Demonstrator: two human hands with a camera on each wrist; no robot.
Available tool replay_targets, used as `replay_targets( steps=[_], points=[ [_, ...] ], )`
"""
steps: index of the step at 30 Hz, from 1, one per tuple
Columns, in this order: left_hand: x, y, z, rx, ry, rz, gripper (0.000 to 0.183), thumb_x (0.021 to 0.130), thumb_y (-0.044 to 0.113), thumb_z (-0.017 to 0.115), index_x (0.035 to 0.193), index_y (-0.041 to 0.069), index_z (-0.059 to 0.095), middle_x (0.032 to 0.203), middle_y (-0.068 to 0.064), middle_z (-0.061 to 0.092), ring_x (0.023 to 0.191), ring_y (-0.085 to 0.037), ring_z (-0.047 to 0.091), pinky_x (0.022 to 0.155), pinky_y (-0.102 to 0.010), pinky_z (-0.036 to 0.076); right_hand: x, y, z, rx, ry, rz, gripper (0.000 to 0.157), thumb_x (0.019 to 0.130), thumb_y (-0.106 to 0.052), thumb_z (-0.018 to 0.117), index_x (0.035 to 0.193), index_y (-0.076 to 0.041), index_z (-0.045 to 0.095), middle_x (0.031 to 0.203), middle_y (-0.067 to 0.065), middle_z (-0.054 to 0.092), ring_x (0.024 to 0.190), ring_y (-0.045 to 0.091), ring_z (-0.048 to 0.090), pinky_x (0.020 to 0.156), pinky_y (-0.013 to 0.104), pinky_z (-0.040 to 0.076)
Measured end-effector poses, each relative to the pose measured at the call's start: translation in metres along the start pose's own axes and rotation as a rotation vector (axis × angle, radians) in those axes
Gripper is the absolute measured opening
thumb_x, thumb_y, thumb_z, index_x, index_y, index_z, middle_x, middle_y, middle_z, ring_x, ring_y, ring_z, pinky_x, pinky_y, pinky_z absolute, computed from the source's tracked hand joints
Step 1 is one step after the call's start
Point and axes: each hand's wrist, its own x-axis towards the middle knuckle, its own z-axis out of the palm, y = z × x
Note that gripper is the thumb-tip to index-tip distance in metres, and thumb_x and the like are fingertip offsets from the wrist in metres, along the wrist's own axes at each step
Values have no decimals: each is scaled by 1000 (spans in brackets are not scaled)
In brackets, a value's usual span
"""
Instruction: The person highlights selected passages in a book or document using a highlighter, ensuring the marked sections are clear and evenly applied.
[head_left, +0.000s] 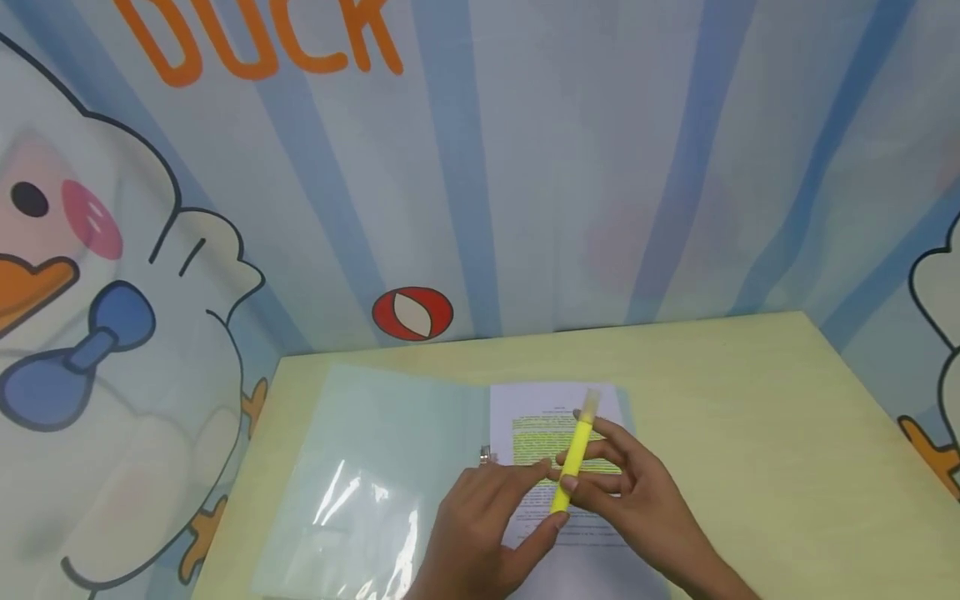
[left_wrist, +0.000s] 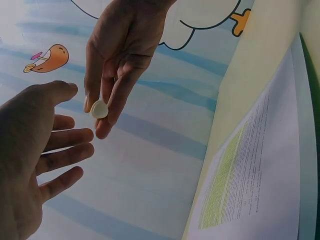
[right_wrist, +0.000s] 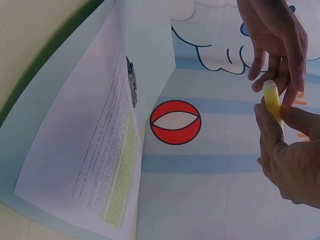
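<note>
My right hand (head_left: 645, 492) pinches a yellow highlighter (head_left: 576, 458) between thumb and fingers, its clear cap pointing up and away. In the right wrist view the highlighter (right_wrist: 271, 102) shows its pale end beside the other hand. My left hand (head_left: 487, 521) is just left of the highlighter, thumb near its lower end, fingers extended. The left wrist view shows that left hand (left_wrist: 55, 145) with spread fingers, holding nothing. Below both hands lies a printed sheet (head_left: 551, 400), a block of its text marked yellow-green, partly covered by the hands.
The sheet lies in an opened folder (head_left: 375, 433) with a clear, shiny cover at left and a metal clip (head_left: 485, 455) at its spine. The pale wooden table (head_left: 750, 417) meets a striped cartoon backdrop (head_left: 570, 167) at its far edge.
</note>
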Motion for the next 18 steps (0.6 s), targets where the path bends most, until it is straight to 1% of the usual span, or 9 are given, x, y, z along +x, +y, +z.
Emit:
replay_targets(
  steps=[3,6,10,12,16,18],
  points=[
    [-1,1,1,4,-6,-3,48,94,36,82,135,15,70,123,8,76,99,-8,72,83,-26,58,0,2,3,23,-4,7,76,94,-19,82,159,-20,42,131,20,67,109,30,78,85,40,66],
    [-2,1,3,15,-6,0,49,93,35,83,135,15,70,117,8,77,97,-8,72,81,-25,58,0,3,5,28,-25,1,74,95,-19,82,158,-19,42,130,21,68,109,30,78,86,40,66],
    [-2,1,3,28,5,-1,46,91,35,85,131,15,72,107,9,76,93,-7,70,79,-24,56,1,7,5,10,-63,-6,72,96,-20,81,157,-14,43,130,21,69,108,28,79,85,36,65],
    [-2,-1,4,36,24,8,45,90,33,85,129,14,72,104,8,76,89,-7,70,77,-23,54,1,9,5,6,-85,-34,70,97,-18,79,156,-11,43,129,23,69,108,29,79,86,36,65],
    [1,-3,4,53,64,14,37,94,34,82,124,14,74,96,7,73,82,-7,66,72,-22,51,0,13,5,23,-140,-92,65,99,-13,76,153,-3,42,128,28,67,109,29,78,88,37,65],
    [2,-4,5,57,77,15,33,98,35,78,123,13,75,93,6,72,79,-7,64,71,-22,50,-1,14,6,35,-161,-97,64,99,-13,76,152,-1,42,128,27,67,108,28,79,88,36,65]
  ],
)
